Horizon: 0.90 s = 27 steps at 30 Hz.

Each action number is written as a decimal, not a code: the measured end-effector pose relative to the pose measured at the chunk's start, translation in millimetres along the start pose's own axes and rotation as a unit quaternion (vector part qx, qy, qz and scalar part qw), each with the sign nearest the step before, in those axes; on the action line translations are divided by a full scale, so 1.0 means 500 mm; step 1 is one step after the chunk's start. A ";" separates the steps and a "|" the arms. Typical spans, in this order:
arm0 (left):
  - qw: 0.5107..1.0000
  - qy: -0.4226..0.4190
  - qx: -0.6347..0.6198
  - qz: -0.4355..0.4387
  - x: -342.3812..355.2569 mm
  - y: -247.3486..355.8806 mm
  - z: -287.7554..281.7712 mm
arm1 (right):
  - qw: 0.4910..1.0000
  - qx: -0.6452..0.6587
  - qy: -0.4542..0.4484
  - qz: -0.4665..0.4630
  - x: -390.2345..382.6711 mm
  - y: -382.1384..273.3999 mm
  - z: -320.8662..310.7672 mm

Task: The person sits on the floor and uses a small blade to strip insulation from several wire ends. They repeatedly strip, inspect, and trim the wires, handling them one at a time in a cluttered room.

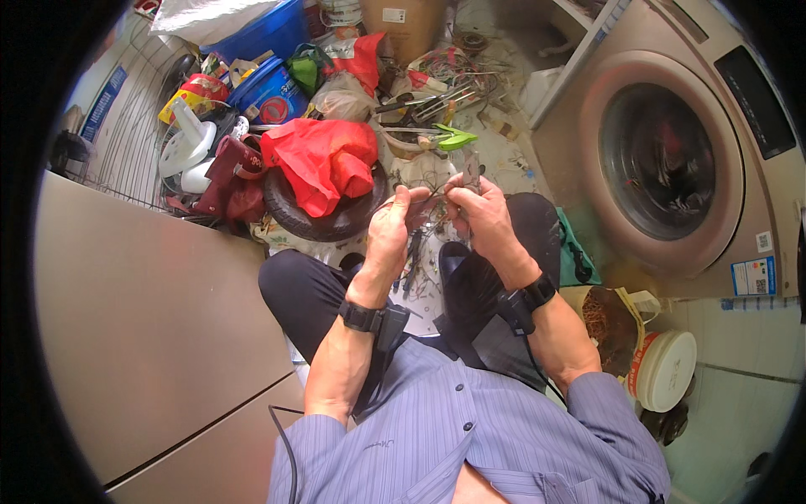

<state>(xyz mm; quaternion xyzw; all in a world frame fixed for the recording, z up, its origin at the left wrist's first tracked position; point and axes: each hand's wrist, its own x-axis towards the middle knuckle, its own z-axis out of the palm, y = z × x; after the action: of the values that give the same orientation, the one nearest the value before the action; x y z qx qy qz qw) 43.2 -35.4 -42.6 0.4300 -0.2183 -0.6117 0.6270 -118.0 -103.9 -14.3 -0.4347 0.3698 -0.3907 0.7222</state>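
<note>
My left hand point(395, 223) is raised over my knees, its thumb pressed toward the fingers on a tangle of thin dark wire point(430, 186). The wire spans the gap to my right hand point(485, 217), which is closed. A small grey metal tool point(472, 170), apparently pliers, sticks up from the right hand's fingers; its handles are hidden in the palm. Below the hands, between my feet, small scraps and dark tools lie on the pale floor sheet point(424, 307).
A black tyre point(290, 210) with a red bag point(327, 164) on it lies ahead left. Beyond stand a blue bucket point(273, 92) and a cardboard box point(403, 29). A washing machine point(579, 160) is at right, a white-lidded tub point(667, 370) nearer, a large flat panel point(159, 319) at left.
</note>
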 end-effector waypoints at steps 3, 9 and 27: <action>0.993 -0.033 -0.050 -0.105 -0.017 0.009 0.010 | 0.999 0.035 0.005 -0.036 0.003 -0.024 -0.005; 0.985 -0.138 -0.035 -0.095 -0.047 0.074 -0.022 | 0.990 -0.119 -0.047 -0.053 0.024 -0.098 -0.060; 0.980 -0.084 0.178 0.018 -0.054 0.065 0.080 | 0.994 -0.066 -0.043 0.080 -0.067 -0.058 -0.010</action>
<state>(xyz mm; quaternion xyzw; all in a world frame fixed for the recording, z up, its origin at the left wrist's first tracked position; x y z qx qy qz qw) 25.9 -24.2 11.8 0.4777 -0.3831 -0.5855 0.5312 -143.5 -85.1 17.2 -0.4668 0.3966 -0.2873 0.7363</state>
